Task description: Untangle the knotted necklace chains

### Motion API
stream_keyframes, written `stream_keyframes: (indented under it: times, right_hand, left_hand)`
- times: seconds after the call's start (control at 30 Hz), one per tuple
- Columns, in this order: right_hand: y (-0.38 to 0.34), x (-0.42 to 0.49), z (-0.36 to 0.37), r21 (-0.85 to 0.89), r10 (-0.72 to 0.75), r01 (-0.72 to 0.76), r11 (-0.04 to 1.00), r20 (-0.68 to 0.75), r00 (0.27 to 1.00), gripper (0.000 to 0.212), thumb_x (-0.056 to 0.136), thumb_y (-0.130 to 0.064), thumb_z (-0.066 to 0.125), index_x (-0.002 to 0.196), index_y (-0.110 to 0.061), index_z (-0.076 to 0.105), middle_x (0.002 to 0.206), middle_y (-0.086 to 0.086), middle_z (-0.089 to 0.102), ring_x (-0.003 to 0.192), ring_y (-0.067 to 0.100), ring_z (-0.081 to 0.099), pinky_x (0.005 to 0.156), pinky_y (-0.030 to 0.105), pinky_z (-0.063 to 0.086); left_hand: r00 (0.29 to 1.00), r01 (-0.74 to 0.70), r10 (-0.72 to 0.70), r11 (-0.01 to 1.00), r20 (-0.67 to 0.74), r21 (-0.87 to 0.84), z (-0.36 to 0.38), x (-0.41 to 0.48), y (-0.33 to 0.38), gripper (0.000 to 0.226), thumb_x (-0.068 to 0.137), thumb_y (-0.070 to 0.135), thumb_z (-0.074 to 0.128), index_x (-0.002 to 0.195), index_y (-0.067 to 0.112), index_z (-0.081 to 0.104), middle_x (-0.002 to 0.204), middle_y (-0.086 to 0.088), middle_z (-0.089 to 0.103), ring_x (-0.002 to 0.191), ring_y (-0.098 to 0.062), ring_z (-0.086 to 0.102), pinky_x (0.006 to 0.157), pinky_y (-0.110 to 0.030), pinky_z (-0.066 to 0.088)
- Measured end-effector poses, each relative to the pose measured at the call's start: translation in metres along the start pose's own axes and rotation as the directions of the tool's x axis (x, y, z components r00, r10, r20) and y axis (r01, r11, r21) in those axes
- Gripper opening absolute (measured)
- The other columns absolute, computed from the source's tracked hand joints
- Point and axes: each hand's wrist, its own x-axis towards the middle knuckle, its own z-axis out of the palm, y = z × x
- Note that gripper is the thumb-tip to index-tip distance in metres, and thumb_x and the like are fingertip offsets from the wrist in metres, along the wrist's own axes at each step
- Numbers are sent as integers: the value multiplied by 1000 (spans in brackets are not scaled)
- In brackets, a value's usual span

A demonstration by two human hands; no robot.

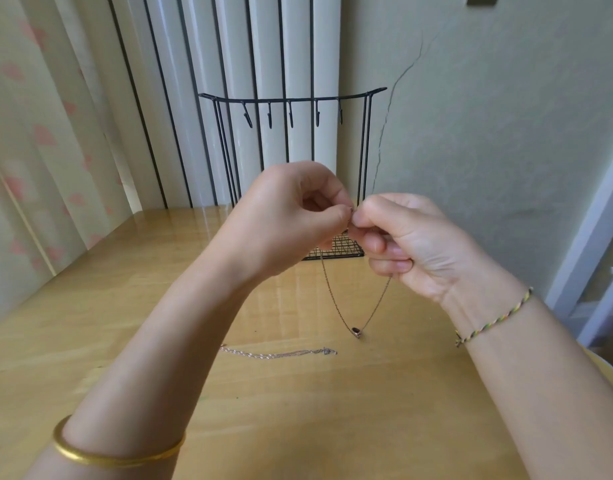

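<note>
While both hands are raised over the table (332, 410), left hand (291, 216) and right hand (412, 244) each pinch the top of one chain (332, 296) between thumb and forefinger, tips nearly touching each other. Remaining fingers are curled in, holding nothing else that I can see. What exactly sits in the pinch is too small to tell. Chain hangs from the pinch in a narrow V, pendant (356, 330) at the low point; can't tell whether it touches the tabletop. Second chain (277, 353) lies flat on the table, stretched left to right, near the pendant on its left but apart from it. Bangle (118, 452) on my left forearm, cord bracelet (492, 320) on my right wrist. Black wire stand (291, 98) with five bare hooks at the table's far edge, behind my hands. Curtain (38, 133) far left.
</note>
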Motion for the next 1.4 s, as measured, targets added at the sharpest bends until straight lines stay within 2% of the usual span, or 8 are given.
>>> stream_keyframes:
  times: [0.17,0.3,0.47,0.6,0.77,0.93,1.1,1.4]
  right_hand:
    - [-4,5,-4,19,-14,14,1000,38,999,36,83,-3,54,50,-13,65,49,2,42,38,7,19,42,23,8]
    - [-1,22,-6,-3,3,-2,1000,70,998,13,84,-3,54,73,0,60,48,1,42,38,5,19,42,22,9]
    - [9,42,-4,-42,8,-4,999,101,995,9,81,-5,61,73,-2,64,48,-1,40,38,5,21,39,19,10]
    - [13,55,-2,-57,-5,11,998,100,995,17,82,-4,60,66,-10,60,46,-1,37,38,7,22,37,17,11]
    - [14,65,-1,-8,-81,82,997,110,991,24,82,3,54,63,-10,54,44,-2,35,36,4,24,35,14,13]
    - [15,68,-3,-54,-178,187,981,139,974,20,73,-1,62,58,-14,58,45,-4,36,39,5,27,35,15,20]
    - [14,68,-6,-162,-200,228,960,172,965,9,68,-15,62,59,-16,63,46,-2,39,40,5,30,36,15,23]
    - [12,66,-8,-185,-120,165,969,231,965,19,70,-19,55,53,-16,64,43,0,40,35,4,29,36,16,20]
  left_hand:
    - [998,52,-60,976,-30,-212,-3,4,-8,12,86,-6,56,78,3,60,51,7,59,46,-6,48,45,-18,38]
    - [989,116,-142,922,-44,-370,-1,11,-25,16,87,-6,54,77,5,58,55,5,62,49,-9,44,47,-18,36]
    - [974,147,-214,841,-70,-521,5,17,-50,19,89,-6,52,76,7,56,52,6,56,49,-10,39,48,-21,30]
    - [972,111,-205,832,-116,-544,6,22,-65,13,81,2,61,72,11,59,59,2,55,49,-10,38,48,-21,30]
    - [981,16,-89,925,-174,-381,2,25,-67,2,78,9,64,76,9,64,61,3,56,50,-5,44,47,-16,36]
    - [978,-75,49,989,-202,-127,-2,27,-62,11,81,0,66,76,9,64,59,4,57,51,-5,46,47,-18,39]
    - [958,-172,171,985,-232,16,-1,27,-62,7,76,3,61,74,10,60,64,-4,56,52,-9,45,46,-19,37]
    - [925,-275,318,938,-210,210,-1,28,-63,6,76,1,65,76,6,61,69,-5,60,62,-14,52,55,-16,38]
